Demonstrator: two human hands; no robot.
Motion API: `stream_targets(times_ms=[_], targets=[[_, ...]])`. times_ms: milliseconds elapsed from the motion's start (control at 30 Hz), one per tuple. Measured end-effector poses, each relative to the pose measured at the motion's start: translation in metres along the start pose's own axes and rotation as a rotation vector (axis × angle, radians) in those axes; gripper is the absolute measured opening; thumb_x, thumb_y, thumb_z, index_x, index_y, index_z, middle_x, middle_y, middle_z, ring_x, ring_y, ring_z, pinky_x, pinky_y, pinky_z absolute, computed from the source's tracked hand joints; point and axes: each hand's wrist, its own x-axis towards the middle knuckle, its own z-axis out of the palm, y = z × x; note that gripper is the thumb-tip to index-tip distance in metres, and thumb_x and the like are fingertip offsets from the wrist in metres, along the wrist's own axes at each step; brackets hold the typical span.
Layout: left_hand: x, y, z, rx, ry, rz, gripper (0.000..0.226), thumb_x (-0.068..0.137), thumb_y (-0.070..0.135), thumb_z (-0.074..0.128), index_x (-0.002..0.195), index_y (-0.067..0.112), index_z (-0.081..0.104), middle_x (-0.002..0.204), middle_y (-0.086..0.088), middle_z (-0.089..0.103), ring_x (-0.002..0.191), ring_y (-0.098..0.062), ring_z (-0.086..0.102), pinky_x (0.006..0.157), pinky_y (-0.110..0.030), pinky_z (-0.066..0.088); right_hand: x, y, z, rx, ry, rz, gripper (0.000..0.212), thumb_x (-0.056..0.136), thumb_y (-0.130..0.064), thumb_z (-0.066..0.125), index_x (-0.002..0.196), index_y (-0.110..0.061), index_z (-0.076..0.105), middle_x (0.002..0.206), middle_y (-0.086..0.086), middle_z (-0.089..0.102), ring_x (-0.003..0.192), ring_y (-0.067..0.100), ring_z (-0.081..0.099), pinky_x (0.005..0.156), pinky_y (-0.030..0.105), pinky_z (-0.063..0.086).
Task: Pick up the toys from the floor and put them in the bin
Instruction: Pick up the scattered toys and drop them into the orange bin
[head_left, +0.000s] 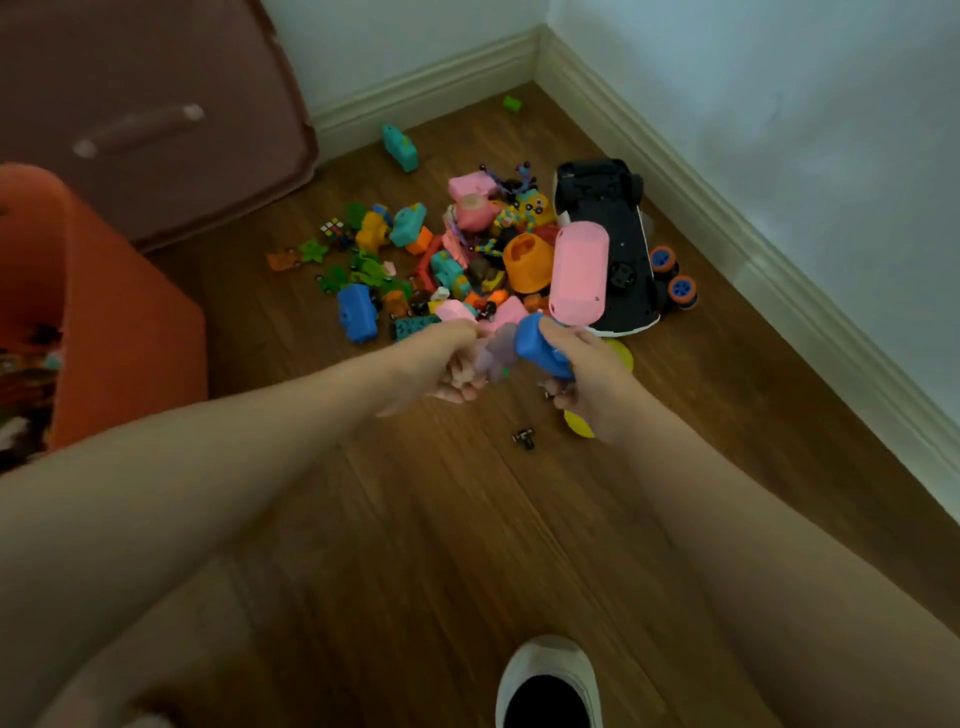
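A heap of several small coloured toys (441, 260) lies on the wooden floor near the room corner. My right hand (587, 374) is shut on a toy hammer with a blue handle and pink head (576, 270), held above the floor. My left hand (447, 364) is closed around a small blurred purple toy (493, 353), just left of the hammer's handle. The orange bin (130, 332) stands at the left edge, with toys inside. An overturned black-and-white toy car (613, 244) lies right of the heap.
A brown storage box (156, 119) stands behind the bin. White walls and skirting (727, 244) close the corner. A tiny black part (523, 437) and a yellow piece (577, 423) lie on the floor under my right hand. My white shoe (548, 680) shows at the bottom.
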Motion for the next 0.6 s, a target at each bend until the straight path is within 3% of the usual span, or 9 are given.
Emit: stream_targets(times_ms=[67,200,333,467,600], targets=[[-0.03,0.01,-0.026,-0.114,0.024,0.089,0.018,0.088,0.01,0.034,0.088,0.011,0.052,0.064,-0.01,0.048,0.051,-0.015,0.046,0.049,-0.02,0.037,-0.012,-0.023,0.021,0.092,-0.023,-0.005,0.027,0.088,-0.047,0.056,0.097,-0.022,0.054,0.077,-0.001,0.051,0.056,0.011,0.042,0.051,0.023,0.032],[-0.105,0.012,-0.086,-0.354,0.062,0.323,0.018,0.072,0.03,0.047,0.075,0.012,0.048,0.044,0.0,0.045,0.034,-0.008,0.038,0.037,-0.015,0.024,-0.04,-0.063,0.081,0.205,-0.234,-0.053,0.032,0.09,-0.05,0.049,0.095,-0.02,0.058,0.07,0.0,0.049,0.051,0.009,0.04,0.048,0.02,0.029],[-0.161,-0.01,-0.141,-0.412,0.232,0.465,0.028,0.086,0.035,0.047,0.069,0.013,0.05,0.046,-0.001,0.038,0.034,-0.005,0.03,0.038,-0.018,0.018,-0.064,-0.082,0.154,0.2,-0.365,-0.067,0.035,0.089,-0.053,0.048,0.084,-0.02,0.058,0.067,0.0,0.049,0.045,0.009,0.039,0.04,0.018,0.027],[-0.191,-0.047,-0.196,-0.332,0.593,0.467,0.032,0.095,0.031,0.042,0.069,0.016,0.053,0.051,-0.001,0.05,0.04,-0.007,0.035,0.04,-0.02,0.026,-0.08,-0.084,0.233,-0.027,-0.394,-0.151,0.023,0.088,-0.045,0.057,0.092,-0.022,0.055,0.074,-0.003,0.049,0.049,0.009,0.041,0.042,0.017,0.031],[-0.201,-0.092,-0.228,-0.113,1.051,0.454,0.017,0.089,0.039,0.053,0.084,0.023,0.054,0.069,0.008,0.056,0.059,-0.005,0.049,0.059,-0.023,0.039,-0.088,-0.075,0.301,-0.16,-0.359,-0.252,0.045,0.083,-0.036,0.067,0.117,-0.012,0.049,0.08,0.0,0.053,0.054,0.009,0.045,0.046,0.019,0.037]])
